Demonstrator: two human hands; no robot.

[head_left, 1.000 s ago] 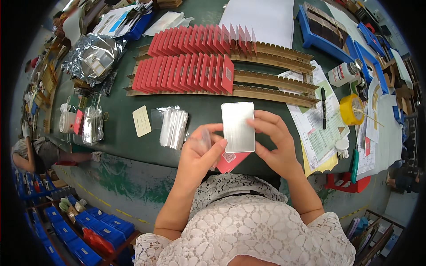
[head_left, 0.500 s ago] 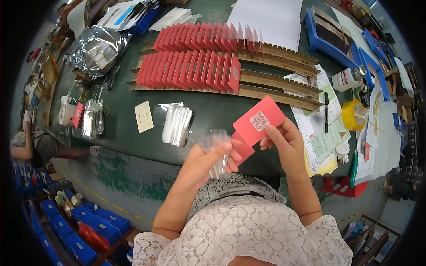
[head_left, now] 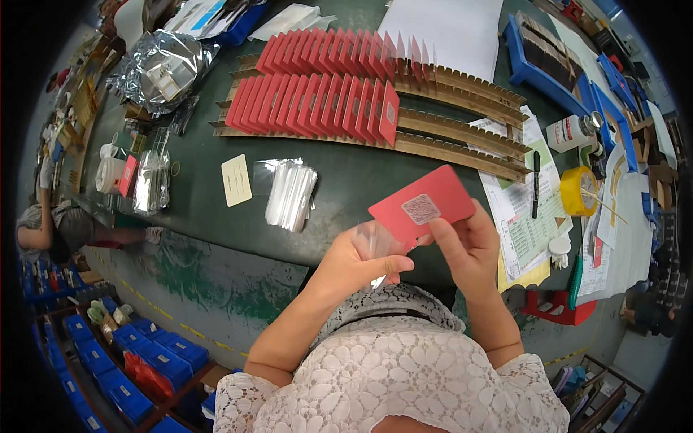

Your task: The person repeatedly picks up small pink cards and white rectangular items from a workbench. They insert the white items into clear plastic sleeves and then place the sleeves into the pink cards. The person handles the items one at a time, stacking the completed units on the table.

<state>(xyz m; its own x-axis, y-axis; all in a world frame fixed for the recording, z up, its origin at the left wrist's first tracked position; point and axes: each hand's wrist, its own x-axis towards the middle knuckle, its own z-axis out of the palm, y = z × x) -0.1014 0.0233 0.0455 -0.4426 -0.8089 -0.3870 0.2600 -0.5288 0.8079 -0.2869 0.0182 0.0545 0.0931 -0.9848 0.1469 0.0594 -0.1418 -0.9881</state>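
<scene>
Red card (head_left: 437,191) is pinched by my right grip (head_left: 471,249) at its lower right end, projecting left beyond the fingertips. Half a second earlier it stood just beside the clear sleeves (head_left: 370,242) pinched in my left grip (head_left: 350,268); its lower edge now overlaps them. I cannot tell whether it is inserted. Beyond both grips, slotted racks (head_left: 462,131) hold leaning cards (head_left: 310,108); far right, a blue tray (head_left: 523,72) contains dark pieces (head_left: 548,50).
</scene>
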